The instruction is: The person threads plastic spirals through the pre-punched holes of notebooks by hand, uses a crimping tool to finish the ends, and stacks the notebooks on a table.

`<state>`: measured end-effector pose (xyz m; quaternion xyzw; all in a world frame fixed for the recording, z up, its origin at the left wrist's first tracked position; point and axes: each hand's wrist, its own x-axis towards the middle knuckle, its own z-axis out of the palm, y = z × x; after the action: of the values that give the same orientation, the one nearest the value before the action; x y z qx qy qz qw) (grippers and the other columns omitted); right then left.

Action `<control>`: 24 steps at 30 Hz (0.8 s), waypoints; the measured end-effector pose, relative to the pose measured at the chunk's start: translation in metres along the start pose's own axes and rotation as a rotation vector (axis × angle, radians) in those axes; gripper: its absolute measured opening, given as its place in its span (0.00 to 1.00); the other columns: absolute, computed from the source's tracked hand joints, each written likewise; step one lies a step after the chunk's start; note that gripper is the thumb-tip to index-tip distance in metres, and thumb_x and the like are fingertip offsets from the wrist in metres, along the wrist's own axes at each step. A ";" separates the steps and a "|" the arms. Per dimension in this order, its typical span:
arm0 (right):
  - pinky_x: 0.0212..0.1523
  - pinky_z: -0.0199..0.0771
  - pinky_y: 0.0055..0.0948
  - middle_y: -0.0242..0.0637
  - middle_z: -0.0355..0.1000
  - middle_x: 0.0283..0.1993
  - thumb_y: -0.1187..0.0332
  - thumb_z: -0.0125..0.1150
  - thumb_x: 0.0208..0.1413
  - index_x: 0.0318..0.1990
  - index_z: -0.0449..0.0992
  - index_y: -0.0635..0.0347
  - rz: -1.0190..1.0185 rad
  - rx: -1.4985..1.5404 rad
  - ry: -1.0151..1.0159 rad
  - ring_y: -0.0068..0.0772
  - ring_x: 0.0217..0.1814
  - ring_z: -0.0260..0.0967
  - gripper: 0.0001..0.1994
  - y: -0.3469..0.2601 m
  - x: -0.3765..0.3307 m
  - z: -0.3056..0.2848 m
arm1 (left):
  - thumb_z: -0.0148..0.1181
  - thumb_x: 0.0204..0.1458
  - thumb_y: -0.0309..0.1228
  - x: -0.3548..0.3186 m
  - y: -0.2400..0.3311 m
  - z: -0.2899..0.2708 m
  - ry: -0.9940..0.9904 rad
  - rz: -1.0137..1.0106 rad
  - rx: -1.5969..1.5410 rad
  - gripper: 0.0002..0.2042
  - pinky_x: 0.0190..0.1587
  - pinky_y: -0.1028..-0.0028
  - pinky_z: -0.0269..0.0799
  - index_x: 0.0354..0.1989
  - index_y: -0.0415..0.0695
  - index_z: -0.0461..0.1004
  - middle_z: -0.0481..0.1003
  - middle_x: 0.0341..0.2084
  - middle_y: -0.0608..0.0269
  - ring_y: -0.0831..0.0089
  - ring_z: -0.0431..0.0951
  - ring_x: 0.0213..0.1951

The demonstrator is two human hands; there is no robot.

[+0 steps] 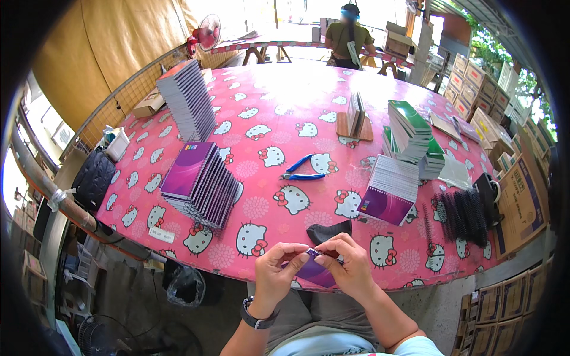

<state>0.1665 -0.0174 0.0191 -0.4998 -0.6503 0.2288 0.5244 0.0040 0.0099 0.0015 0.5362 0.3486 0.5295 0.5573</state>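
Observation:
At the table's near edge, my left hand (276, 274) and my right hand (350, 268) pinch the top edge of a small purple notebook (317, 274) between thumbs and fingers. Both thumbs press close together there; my fingers partly hide the edge. Just beyond lies a crumpled black cloth-like item (328, 231). Blue-handled cutting pliers (301, 170) rest farther off, jaws toward the left. Left of them stands a stack of purple spiral notebooks (199, 184). On the right is a stack of purple-covered punched pads (389, 193), and beside it a heap of black binding coils (460, 215).
A taller notebook stack (187, 99) stands far left; green notebooks (411, 130) are piled far right. A wooden stand (354, 123) sits between. Cardboard boxes (519, 193) line the right side. Another person (349, 40) stands at a far table beyond a red fan (208, 32).

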 end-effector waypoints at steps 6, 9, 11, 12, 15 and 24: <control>0.30 0.69 0.25 0.37 0.72 0.33 0.71 0.67 0.49 0.36 0.78 0.64 -0.015 -0.022 -0.028 0.27 0.31 0.69 0.09 -0.003 0.002 -0.002 | 0.62 0.53 0.23 0.002 0.007 -0.007 -0.084 -0.187 -0.093 0.07 0.34 0.84 0.70 0.40 0.36 0.77 0.77 0.30 0.66 0.84 0.74 0.32; 0.30 0.69 0.26 0.38 0.72 0.33 0.71 0.66 0.50 0.36 0.78 0.65 -0.072 -0.063 -0.064 0.29 0.31 0.70 0.08 0.004 0.002 -0.003 | 0.62 0.53 0.23 0.001 0.007 -0.007 -0.080 -0.200 -0.135 0.07 0.34 0.85 0.70 0.40 0.35 0.76 0.77 0.30 0.66 0.85 0.75 0.32; 0.30 0.70 0.26 0.38 0.72 0.33 0.71 0.66 0.50 0.37 0.77 0.65 -0.110 -0.095 -0.072 0.29 0.31 0.70 0.08 0.004 0.003 -0.004 | 0.62 0.53 0.23 0.000 0.007 -0.005 -0.068 -0.195 -0.163 0.07 0.33 0.85 0.69 0.40 0.35 0.76 0.77 0.30 0.66 0.85 0.74 0.31; 0.30 0.70 0.27 0.38 0.72 0.32 0.71 0.65 0.51 0.37 0.77 0.65 -0.098 -0.083 -0.082 0.29 0.31 0.71 0.08 0.002 0.004 -0.003 | 0.62 0.54 0.23 0.000 0.007 -0.005 -0.049 -0.204 -0.169 0.07 0.33 0.85 0.69 0.40 0.35 0.76 0.77 0.30 0.66 0.85 0.74 0.31; 0.30 0.71 0.27 0.38 0.72 0.32 0.71 0.64 0.52 0.37 0.77 0.66 -0.069 -0.063 -0.107 0.30 0.31 0.71 0.08 -0.002 0.006 0.000 | 0.62 0.54 0.25 0.000 0.008 -0.007 -0.019 -0.225 -0.174 0.07 0.33 0.86 0.69 0.40 0.35 0.76 0.78 0.30 0.66 0.85 0.74 0.31; 0.30 0.70 0.25 0.37 0.71 0.32 0.70 0.65 0.52 0.36 0.77 0.65 0.009 -0.034 -0.173 0.27 0.29 0.70 0.08 -0.002 0.011 -0.001 | 0.62 0.54 0.26 -0.001 0.008 -0.007 -0.031 -0.261 -0.187 0.08 0.33 0.85 0.68 0.39 0.35 0.77 0.78 0.30 0.67 0.86 0.74 0.30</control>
<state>0.1669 -0.0089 0.0261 -0.4898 -0.6948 0.2621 0.4567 -0.0049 0.0094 0.0081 0.4399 0.3559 0.4744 0.6743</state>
